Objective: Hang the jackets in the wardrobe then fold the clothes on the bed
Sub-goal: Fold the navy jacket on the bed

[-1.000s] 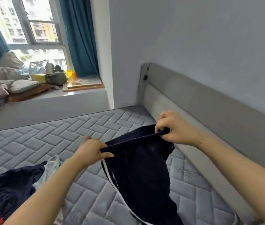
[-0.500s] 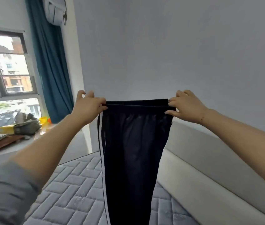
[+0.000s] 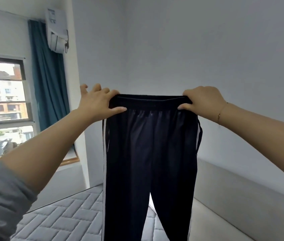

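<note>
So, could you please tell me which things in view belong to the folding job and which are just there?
In the job: dark trousers, left hand, right hand, mattress.

Just there: curtain, window, air conditioner, headboard.

Pale walls [image 3: 198,49], teal curtain [image 3: 48,94] beside a daylit window [image 3: 5,94], grey headboard [image 3: 242,188].

Open air above and beside the raised trousers [image 3: 152,145]. Below, quilted mattress [image 3: 64,216]; to the right, padded headboard [image 3: 238,197] against the wall [image 3: 190,49]. Curtain [image 3: 49,94] and window [image 3: 5,94] well left.
</note>
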Motion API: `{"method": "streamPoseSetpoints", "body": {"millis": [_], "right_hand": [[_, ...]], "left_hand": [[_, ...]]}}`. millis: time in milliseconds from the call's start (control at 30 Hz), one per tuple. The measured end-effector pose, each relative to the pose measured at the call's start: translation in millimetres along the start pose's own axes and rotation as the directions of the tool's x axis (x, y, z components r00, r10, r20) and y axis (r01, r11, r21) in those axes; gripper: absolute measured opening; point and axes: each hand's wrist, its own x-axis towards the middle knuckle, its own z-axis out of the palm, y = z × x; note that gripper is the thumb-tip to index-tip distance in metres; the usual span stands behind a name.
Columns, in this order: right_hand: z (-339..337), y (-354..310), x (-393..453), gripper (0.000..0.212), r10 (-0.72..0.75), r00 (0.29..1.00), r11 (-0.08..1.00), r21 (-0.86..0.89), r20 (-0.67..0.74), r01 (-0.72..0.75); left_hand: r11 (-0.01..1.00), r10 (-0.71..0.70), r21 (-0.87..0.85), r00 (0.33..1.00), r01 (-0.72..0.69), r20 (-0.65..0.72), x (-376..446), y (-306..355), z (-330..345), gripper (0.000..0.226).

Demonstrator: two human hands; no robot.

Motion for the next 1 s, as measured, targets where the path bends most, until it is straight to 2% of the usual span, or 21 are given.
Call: {"method": "streamPoseSetpoints", "body": {"millis": [67, 167, 267, 400, 533, 633, 700, 800, 867, 933, 1000], "right_hand": [[8, 2, -2, 0.046, -0.015, 0.999, 1.0, -0.017, 0.05, 0.016], [31, 5, -11, 0.042, -0.012, 0.999, 1.0, 0.008, 0.047, 0.011], [60, 15, -20, 0.035, 0.026, 0.996, 0.998, 0.056, 0.087, -0.031], [109, 35, -24, 0.03, 0.085, 0.971, 0.989, 0.1, 0.221, -0.11], [154, 61, -20, 0.029, 0.141, 0.955, 0.984, 0.073, 0.262, -0.165], [171, 84, -14, 0.027, 0.186, 0.959, 0.979, 0.047, 0.212, -0.2], [173, 97, -9, 0.026, 0.218, 0.963, 0.971, 0.065, 0.16, -0.231], [161, 104, -7, 0.028, 0.223, 0.974, 0.956, 0.188, 0.038, -0.226], [150, 92, -16, 0.024, 0.199, 0.979, 0.942, 0.284, -0.044, -0.179], [140, 67, -36, 0.018, 0.165, 0.982, 0.922, 0.367, -0.088, -0.122], [129, 30, -64, 0.014, 0.135, 0.988, 0.895, 0.437, -0.073, -0.09]], "left_hand": [[1.0, -0.014, -0.023, 1.0, 0.015, 0.012, 1, 10, 9, 0.058], [0.997, -0.018, -0.069, 1.0, 0.02, 0.024, 3, 25, 30, 0.047], [0.981, -0.033, -0.185, 0.994, 0.052, 0.105, 10, 50, 56, 0.039], [0.943, -0.048, -0.307, 0.967, 0.127, 0.25, 30, 90, 102, 0.03], [0.887, -0.063, -0.416, 0.947, 0.197, 0.314, 56, 128, 145, 0.023], [0.828, -0.101, -0.508, 0.955, 0.236, 0.279, 82, 150, 161, 0.022], [0.788, -0.133, -0.572, 0.97, 0.227, 0.202, 100, 157, 162, 0.02], [0.705, -0.213, -0.685, 0.976, 0.182, 0.04, 108, 155, 157, 0.014], [0.624, -0.281, -0.759, 0.96, 0.186, 0.004, 94, 147, 153, 0.009], [0.619, -0.28, -0.765, 0.96, 0.176, -0.005, 64, 133, 152, 0.007], [0.671, -0.224, -0.729, 0.974, 0.132, -0.03, 21, 114, 155, 0.007]]}}
